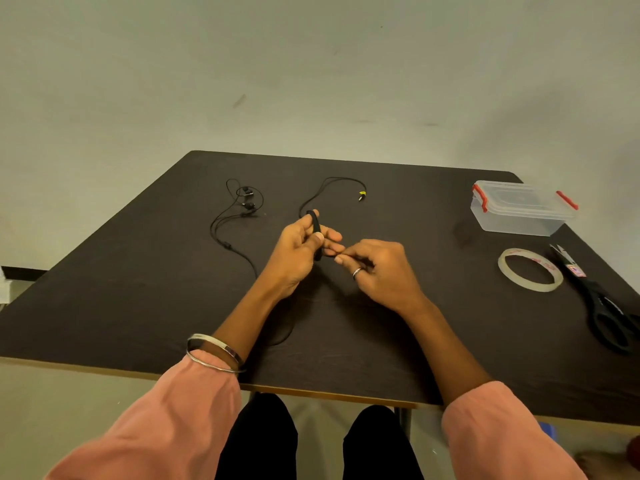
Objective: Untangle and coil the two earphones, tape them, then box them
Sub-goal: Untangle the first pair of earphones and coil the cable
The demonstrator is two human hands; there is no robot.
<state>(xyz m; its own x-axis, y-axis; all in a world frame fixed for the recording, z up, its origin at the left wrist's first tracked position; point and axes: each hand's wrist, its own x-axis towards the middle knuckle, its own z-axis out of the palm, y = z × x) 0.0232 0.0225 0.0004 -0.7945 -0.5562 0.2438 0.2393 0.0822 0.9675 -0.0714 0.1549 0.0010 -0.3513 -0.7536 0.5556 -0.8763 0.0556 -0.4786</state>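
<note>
From the head view, a dark, matte, cloth-like tabletop (138, 306) is seen, edged in pale wood at the near side. A small coil of thin black earphone cable (316, 233) is wound around the fingers of the left hand (298, 251), whose grip is closed on it above the middle of the tabletop. The loose end of that coil is pinched in the closed grip of the right hand (377, 268), on which a silver ring is worn; the pinch point itself is hidden by the fingertips. From the coil, a cable is trailed away to a yellow-tipped plug (361, 195). The second earphone (239, 209) is left loose at the far left, its cable partly hidden beneath the left forearm. At the right are seen a clear rectangular plastic box (519, 211) with red clips, a flat ring of clear tape (530, 274), and black-handled scissors (599, 303).
</note>
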